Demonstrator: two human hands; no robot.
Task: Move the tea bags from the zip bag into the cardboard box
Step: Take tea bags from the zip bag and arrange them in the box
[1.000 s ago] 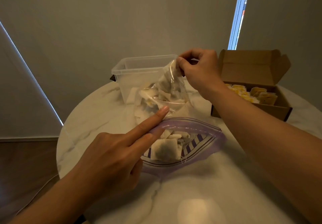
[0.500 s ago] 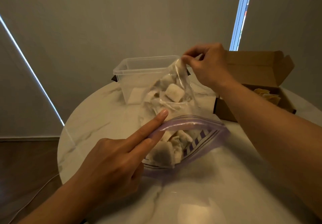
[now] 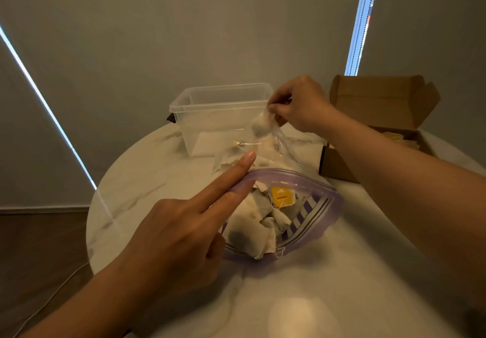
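The right hand (image 3: 298, 105) pinched the bag (image 3: 317, 186) by its clear bottom corner between thumb and fingertips, and held that end raised at 12 o'clock over the table (image 3: 342, 285). The left hand (image 3: 168, 240) lay at the 9 o'clock end of the bag's purple mouth, with two fingers (image 3: 223, 180) straight along the rim. Whether the thumb beneath pinched the rim could not be told. The bag sloped down from the raised corner, its mouth gaping toward 6 o'clock on the table. Tea bags (image 3: 249, 228) were heaped just inside the mouth, one showing a yellow tag (image 3: 281, 196). One more sat up in the pinched corner. The box (image 3: 339, 165) stood open at 2 o'clock, apart from the bag, its lid upright. A clear tub (image 3: 221, 106) stood at 12 o'clock behind the bag.
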